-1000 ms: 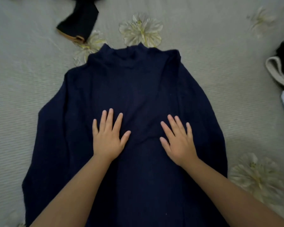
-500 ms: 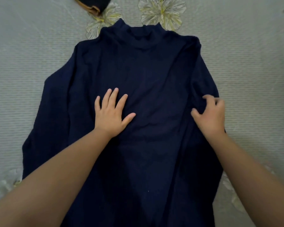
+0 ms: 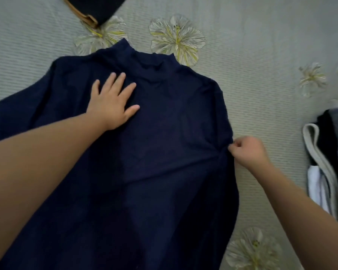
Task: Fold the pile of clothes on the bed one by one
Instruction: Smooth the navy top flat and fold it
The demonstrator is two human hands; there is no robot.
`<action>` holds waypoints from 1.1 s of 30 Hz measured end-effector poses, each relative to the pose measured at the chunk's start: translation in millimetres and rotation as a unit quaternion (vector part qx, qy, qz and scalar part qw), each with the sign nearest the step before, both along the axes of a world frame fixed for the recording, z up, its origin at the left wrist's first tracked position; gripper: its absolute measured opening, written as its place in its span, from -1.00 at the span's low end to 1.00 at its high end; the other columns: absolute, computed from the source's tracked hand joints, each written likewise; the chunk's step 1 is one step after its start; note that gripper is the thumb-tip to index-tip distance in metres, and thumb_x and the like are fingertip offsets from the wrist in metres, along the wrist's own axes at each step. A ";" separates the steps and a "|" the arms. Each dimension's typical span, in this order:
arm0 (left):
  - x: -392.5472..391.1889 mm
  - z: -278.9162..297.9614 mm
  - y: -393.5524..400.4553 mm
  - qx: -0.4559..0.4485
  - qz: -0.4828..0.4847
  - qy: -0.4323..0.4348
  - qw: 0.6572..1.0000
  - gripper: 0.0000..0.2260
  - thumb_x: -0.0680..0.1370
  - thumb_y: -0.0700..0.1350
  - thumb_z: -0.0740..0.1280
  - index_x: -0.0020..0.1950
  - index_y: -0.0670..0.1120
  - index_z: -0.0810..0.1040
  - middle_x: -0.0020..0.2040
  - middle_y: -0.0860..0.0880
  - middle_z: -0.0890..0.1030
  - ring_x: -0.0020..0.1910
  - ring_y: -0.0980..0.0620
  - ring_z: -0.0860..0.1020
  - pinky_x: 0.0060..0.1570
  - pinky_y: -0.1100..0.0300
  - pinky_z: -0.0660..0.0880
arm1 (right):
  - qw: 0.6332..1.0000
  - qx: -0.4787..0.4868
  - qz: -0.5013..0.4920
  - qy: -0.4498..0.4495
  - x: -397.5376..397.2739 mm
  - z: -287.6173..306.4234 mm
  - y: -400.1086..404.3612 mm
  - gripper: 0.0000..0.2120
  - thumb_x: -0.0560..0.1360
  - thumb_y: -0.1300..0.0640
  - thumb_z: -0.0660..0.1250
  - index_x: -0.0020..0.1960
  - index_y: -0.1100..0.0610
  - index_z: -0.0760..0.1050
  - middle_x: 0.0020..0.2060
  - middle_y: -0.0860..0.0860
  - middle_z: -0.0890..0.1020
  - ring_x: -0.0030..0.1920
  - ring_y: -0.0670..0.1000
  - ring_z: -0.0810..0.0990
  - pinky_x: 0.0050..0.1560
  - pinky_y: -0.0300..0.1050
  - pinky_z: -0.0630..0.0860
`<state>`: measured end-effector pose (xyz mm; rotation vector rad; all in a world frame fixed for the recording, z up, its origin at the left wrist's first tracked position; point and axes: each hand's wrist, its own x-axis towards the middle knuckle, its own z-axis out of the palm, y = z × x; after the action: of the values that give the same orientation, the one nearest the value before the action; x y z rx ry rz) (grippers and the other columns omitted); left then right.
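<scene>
A navy high-neck sweater (image 3: 164,133) lies spread flat on the grey bed cover (image 3: 261,45), collar pointing away from me. My left hand (image 3: 113,102) presses flat on its upper left chest, fingers straight and spread. My right hand (image 3: 248,151) pinches the sweater's right edge near the armpit, and creases run from that pinch across the cloth. Both sleeves run out of view at the sides and bottom.
A dark garment with a tan band (image 3: 94,10) lies at the top left. A stack of grey, black and white clothes (image 3: 328,156) sits at the right edge. Flower prints dot the cover.
My left hand slid up from the middle of the sweater to its upper left chest. My right hand left the chest, reached the right edge and now pinches it.
</scene>
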<state>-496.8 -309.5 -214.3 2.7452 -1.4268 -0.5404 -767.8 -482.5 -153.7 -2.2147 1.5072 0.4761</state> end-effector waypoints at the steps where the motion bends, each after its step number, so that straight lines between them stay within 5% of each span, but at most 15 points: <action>1: 2.2 -1.2 -4.9 0.002 0.000 0.001 1.000 -0.42 0.54 0.22 0.02 0.51 0.04 0.01 0.53 -0.06 -0.09 0.50 -0.05 -0.14 0.41 -0.13 -0.16 | 0.999 -0.052 0.000 0.009 8.0 -1.6 -0.1 -0.82 0.45 0.24 0.24 -0.29 0.28 0.49 -0.24 0.23 0.58 -0.14 0.20 0.55 -0.22 -0.13 0.34; 6: -0.8 -5.3 -12.4 -0.038 0.010 -0.020 0.999 -0.40 0.50 0.25 -0.02 0.50 0.05 0.08 0.53 -0.07 -0.02 0.50 -0.08 -0.11 0.39 -0.17 -0.18 | 0.966 -0.194 0.026 -0.168 84.9 -10.2 4.2 -0.70 0.48 0.20 0.22 0.17 0.31 0.41 0.13 0.23 0.48 0.15 0.19 0.41 0.10 -0.09 0.21; 9: -2.4 -5.4 -11.9 -0.045 0.013 -0.019 0.999 -0.39 0.49 0.27 -0.04 0.49 0.05 0.10 0.53 -0.07 -0.01 0.50 -0.08 -0.10 0.40 -0.14 -0.20 | 0.971 -0.176 0.100 -0.129 131.5 -21.4 -5.2 -0.59 0.52 0.06 0.22 0.31 0.22 0.32 0.28 0.17 0.38 0.29 0.16 0.33 0.26 0.00 0.23; 12: 0.1 -6.5 -11.3 -0.030 0.010 -0.019 0.999 -0.35 0.45 0.29 -0.09 0.50 0.07 0.05 0.53 -0.06 -0.06 0.50 -0.08 -0.13 0.39 -0.13 -0.22 | 0.987 -0.118 0.050 -0.096 160.7 -29.0 -23.1 -0.63 0.53 0.14 0.23 0.29 0.23 0.31 0.26 0.20 0.40 0.26 0.21 0.37 0.19 0.03 0.32; 15: 6.6 -7.7 -12.2 -0.023 -0.008 -0.019 1.000 -0.34 0.44 0.31 -0.12 0.50 0.07 0.04 0.53 -0.07 -0.08 0.50 -0.10 -0.15 0.38 -0.14 -0.22 | 0.982 -0.149 0.105 -0.056 169.0 -28.5 -47.8 -0.79 0.53 0.26 0.19 0.12 0.32 0.42 0.12 0.28 0.51 0.12 0.28 0.48 0.03 0.05 0.41; 21: 20.8 -13.5 -23.6 -0.039 0.007 -0.027 0.999 -0.33 0.42 0.35 -0.14 0.49 0.13 0.06 0.53 -0.04 -0.05 0.49 -0.12 -0.15 0.37 -0.18 -0.22 | 0.981 -0.155 0.087 -0.082 160.6 -45.2 -68.1 -0.73 0.59 0.14 0.08 0.16 0.33 0.34 0.16 0.29 0.45 0.13 0.26 0.45 0.00 0.04 0.32; 29: 14.1 2.9 -33.3 0.060 0.007 -0.002 0.998 -0.45 0.55 0.25 -0.09 0.50 0.14 -0.12 0.53 -0.06 -0.20 0.48 -0.13 -0.24 0.40 -0.16 -0.21 | 0.973 -0.020 0.071 -0.217 76.7 -28.9 -21.0 -0.43 0.51 0.15 0.29 0.42 0.30 0.16 0.37 0.23 0.29 0.39 0.15 0.24 0.31 -0.29 0.06; 33: -11.0 17.0 -35.5 0.054 0.031 0.037 0.997 -0.51 0.62 0.10 -0.03 0.51 0.06 -0.08 0.53 -0.09 -0.16 0.50 -0.11 -0.19 0.43 -0.11 -0.12 | 0.975 0.005 -0.021 -0.221 -9.5 -26.4 44.3 -0.39 0.47 0.19 0.35 0.40 0.36 0.17 0.41 0.24 0.23 0.44 0.15 0.18 0.37 -0.34 0.00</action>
<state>-507.8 -345.0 -197.2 2.8073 -1.3311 -0.7297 -777.3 -438.2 -180.0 -2.0955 1.3004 -0.0274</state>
